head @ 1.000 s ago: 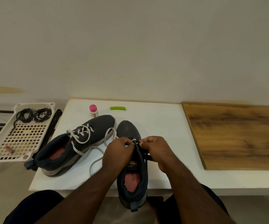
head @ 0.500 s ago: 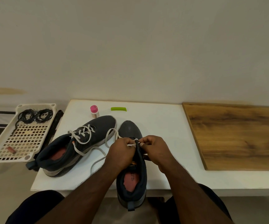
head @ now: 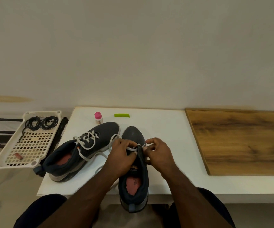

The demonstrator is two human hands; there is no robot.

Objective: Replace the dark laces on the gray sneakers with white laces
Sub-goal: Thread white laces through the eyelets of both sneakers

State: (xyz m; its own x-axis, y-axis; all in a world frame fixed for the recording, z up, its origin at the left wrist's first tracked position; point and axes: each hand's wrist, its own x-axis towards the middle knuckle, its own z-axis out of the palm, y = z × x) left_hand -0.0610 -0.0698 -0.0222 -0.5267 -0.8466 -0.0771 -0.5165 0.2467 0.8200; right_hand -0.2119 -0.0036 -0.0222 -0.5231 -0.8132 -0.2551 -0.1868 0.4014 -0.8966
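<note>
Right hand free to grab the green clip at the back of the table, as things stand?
Probably not right away. The right hand is pinching the white lace on the near sneaker. The green clip lies in the open beyond the toes, so the path looks free once it lets go.

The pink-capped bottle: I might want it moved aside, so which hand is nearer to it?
Left. The left hand works at the sneaker below-right of the pink-capped bottle; the right hand lies farther right.
</note>
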